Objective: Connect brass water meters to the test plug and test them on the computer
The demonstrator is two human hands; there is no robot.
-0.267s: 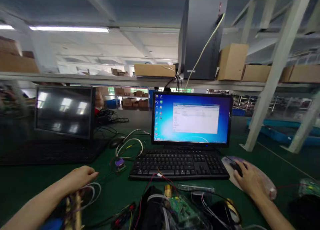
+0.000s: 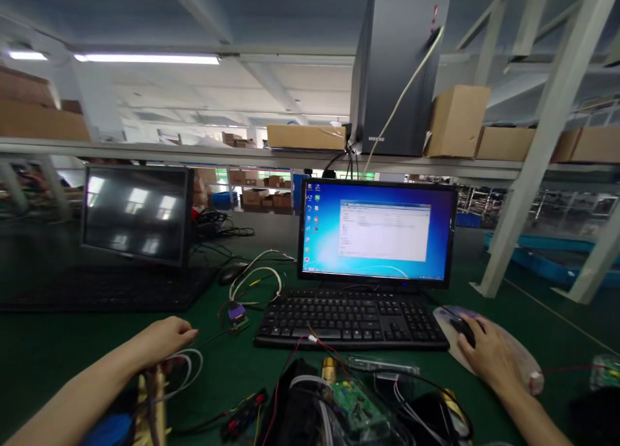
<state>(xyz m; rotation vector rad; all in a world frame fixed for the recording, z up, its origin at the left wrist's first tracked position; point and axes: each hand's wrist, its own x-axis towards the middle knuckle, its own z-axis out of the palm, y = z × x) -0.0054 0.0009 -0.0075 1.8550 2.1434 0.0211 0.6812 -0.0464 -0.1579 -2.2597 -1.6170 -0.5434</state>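
Note:
My right hand (image 2: 491,352) rests over a black computer mouse (image 2: 464,331), fingers bent around it, on a pale oval mouse pad (image 2: 520,362). At the left, my left hand (image 2: 167,339) lies low over the green table with its fingers curled under and the thumb side showing. Its palm is hidden, so whether anything is inside cannot be seen. A loop of white cable (image 2: 198,368) lies just beside and below that hand. Between my hands sits a black keyboard (image 2: 349,320), touched by neither. Behind it a lit monitor (image 2: 378,233) shows a file window.
A dark monitor (image 2: 135,213) stands at the left. Green circuit boards (image 2: 361,407) and tangled wires crowd the front edge. A purple connector (image 2: 237,313) lies left of the keyboard. Overhead, a shelf (image 2: 217,154) carries a computer tower (image 2: 397,78) and cardboard boxes. A metal post (image 2: 513,220) rises at right.
The whole view has shifted slightly, so things appear a little further right. My right hand stays on the mouse, and my left hand keeps its curled pose. The screen looks the same.

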